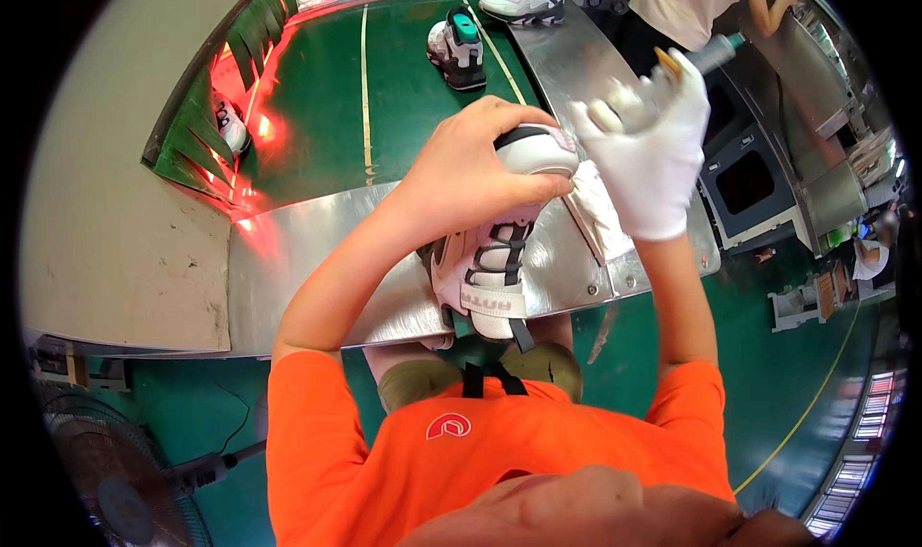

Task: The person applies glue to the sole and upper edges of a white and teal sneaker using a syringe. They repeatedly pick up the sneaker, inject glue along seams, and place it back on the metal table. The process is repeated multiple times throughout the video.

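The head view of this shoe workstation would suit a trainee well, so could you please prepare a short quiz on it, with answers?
1. True or false: no hand touches the white sneaker with black laces.
2. Which hand wears the white fabric glove?
3. What colour shows inside the opening of the single white-and-black sneaker standing on the flat green surface with pale lines?

Key:
1. False; the bare left hand grips one end of it.
2. The right hand.
3. Teal green.
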{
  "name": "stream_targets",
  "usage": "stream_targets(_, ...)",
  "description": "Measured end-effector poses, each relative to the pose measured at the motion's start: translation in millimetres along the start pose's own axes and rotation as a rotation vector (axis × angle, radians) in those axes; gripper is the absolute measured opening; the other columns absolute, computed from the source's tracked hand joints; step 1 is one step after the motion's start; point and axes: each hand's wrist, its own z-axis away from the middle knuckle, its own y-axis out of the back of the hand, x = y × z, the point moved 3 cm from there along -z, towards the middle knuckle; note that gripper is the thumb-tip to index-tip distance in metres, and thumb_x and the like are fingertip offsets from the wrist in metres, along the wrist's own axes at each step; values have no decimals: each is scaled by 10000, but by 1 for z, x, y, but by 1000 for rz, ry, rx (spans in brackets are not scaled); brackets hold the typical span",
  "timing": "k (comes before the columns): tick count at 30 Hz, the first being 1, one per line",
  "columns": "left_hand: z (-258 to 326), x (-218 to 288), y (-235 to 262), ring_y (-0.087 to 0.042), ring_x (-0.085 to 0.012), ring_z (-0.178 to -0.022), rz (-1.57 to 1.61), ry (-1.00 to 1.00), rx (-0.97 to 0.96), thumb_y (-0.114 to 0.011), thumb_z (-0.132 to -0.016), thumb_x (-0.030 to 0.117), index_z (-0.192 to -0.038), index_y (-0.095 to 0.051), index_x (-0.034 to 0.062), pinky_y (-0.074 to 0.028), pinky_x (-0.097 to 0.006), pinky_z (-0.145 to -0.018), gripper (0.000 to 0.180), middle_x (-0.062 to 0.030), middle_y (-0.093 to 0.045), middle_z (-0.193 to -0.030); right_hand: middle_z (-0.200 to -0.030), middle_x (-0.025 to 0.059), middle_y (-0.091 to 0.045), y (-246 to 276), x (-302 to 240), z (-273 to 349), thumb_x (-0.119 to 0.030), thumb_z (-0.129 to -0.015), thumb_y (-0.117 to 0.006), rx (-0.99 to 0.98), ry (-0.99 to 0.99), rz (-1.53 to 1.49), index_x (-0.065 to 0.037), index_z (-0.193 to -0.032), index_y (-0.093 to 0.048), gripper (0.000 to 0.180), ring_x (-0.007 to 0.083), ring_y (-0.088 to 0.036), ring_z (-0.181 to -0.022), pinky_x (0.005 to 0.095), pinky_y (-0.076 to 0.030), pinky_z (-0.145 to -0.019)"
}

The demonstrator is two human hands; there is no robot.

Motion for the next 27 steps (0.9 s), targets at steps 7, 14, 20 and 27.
stream_targets(7, -6, -27, 42, -612, -145, -1005, 160, 57, -58, -810, -745, 229, -1172, -625, 50, -493, -297, -888, 498, -57, -646, -1085, -1267, 151, -450, 12, 1, 75, 56, -651, -801, -154, -474, -501, -21, -1430, -269, 947, 160, -512, -1072, 256, -518, -747)
stream_targets(14, 4, -84, 94, -609, -140, -1010, 495, 73, 59, -731, -829, 182, -1229, -594, 22, -484, -290, -901, 452, -59, -643, -1101, -1131, 147, -555, -6, 24, 155, -82, -604, -851, -417, -348, -262, 36, -1370, -357, 919, 199, -589, -930, 305, -512, -800)
stream_targets(20, 16, -176, 146, -608, -103, -931, 580, 64, 550, -689, -906, 131, -1177, -634, 11, -498, -262, -838, 302, -47, -662, -1052, -1149, 157, -551, -8, 44, 175, -114, -604, -848, -470, -404, -230, 32, -1378, -382, 916, 222, -586, -969, 328, -501, -853)
stream_targets(27, 72, -365, 300, -676, -241, -899, 397, 185, 1481, -692, -897, 172, -1130, -598, -95, -552, -362, -768, 367, -175, -670, -1068, -1226, 194, -544, -6, 64, 181, -157, -592, -848, -436, -697, -338, 52, -1399, -355, 967, 280, -559, -1100, 385, -455, -960)
